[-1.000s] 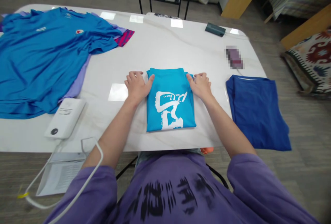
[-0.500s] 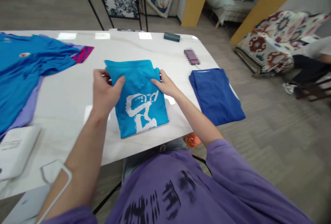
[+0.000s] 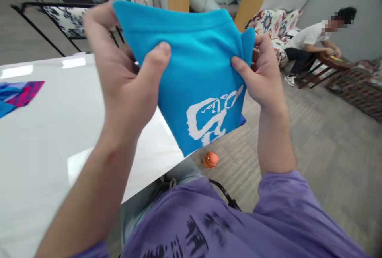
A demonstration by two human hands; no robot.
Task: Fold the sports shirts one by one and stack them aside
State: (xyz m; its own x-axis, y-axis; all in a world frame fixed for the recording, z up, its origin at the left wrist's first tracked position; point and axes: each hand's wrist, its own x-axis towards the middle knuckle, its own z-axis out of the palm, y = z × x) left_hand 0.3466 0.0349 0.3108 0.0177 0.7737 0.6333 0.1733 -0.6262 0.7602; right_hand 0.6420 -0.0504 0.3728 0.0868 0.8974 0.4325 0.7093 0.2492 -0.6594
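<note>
A folded turquoise T-shirt (image 3: 197, 71) with a white print hangs in the air in front of me, above the right end of the white table (image 3: 44, 130). My left hand (image 3: 125, 75) is closed on its upper left corner, thumb pressed on the front. My right hand (image 3: 262, 71) pinches its upper right edge. A sliver of the folded dark blue shirt (image 3: 243, 120) peeks out under the lifted shirt's lower right corner.
A pink and blue garment corner (image 3: 20, 93) lies at the table's left. A small orange object (image 3: 210, 159) sits on the floor by the table edge. A black-framed chair (image 3: 62, 21) stands behind the table. Another person (image 3: 310, 39) sits at the far right near patterned cushions.
Both hands gripped the folded turquoise shirt and lifted it off the table toward my face. My view has swung to the right, away from the blue shirts on the left.
</note>
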